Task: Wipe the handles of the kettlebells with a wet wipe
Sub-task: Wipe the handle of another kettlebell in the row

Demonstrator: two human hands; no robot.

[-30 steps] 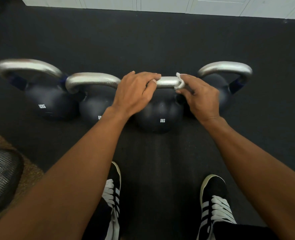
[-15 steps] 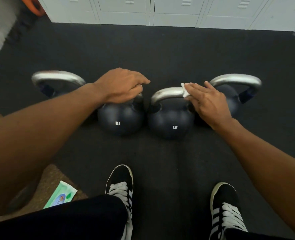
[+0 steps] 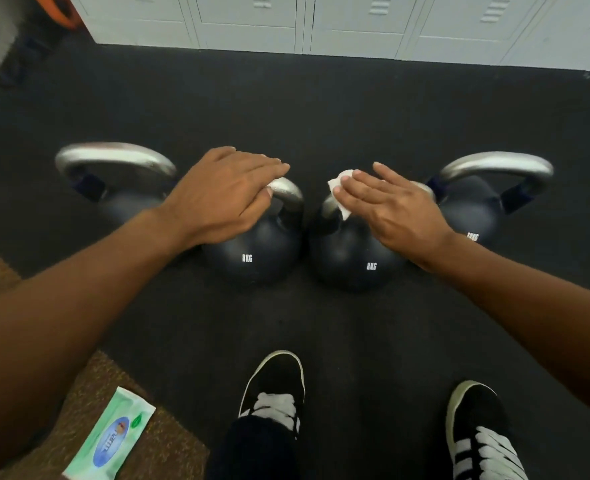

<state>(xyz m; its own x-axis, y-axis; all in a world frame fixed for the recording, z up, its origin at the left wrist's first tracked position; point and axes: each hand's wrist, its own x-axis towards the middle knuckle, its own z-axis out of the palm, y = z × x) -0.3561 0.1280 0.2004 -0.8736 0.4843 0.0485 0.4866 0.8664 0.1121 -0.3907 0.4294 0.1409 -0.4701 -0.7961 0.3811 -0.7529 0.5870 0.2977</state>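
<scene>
Four dark kettlebells with silver handles stand in a row on the black floor. My left hand (image 3: 224,188) rests on the handle of the left 8KG kettlebell (image 3: 252,258), fingers laid flat across it. My right hand (image 3: 397,206) presses a white wet wipe (image 3: 340,177) with straight fingers onto the left end of the handle of the right 8KG kettlebell (image 3: 355,261). Most of that handle is hidden under the hand. The far-left kettlebell (image 3: 113,157) and the far-right kettlebell (image 3: 494,164) stand untouched.
A green pack of wet wipes (image 3: 109,441) lies on a brown mat (image 3: 168,445) at the lower left. My two black shoes (image 3: 276,386) (image 3: 477,417) stand just in front of the kettlebells. White lockers (image 3: 355,22) line the far edge of the floor.
My left hand left the right 8KG kettlebell's handle and settled on the handle to its left. My right hand slid the wipe leftward along its handle, fingers flattening.
</scene>
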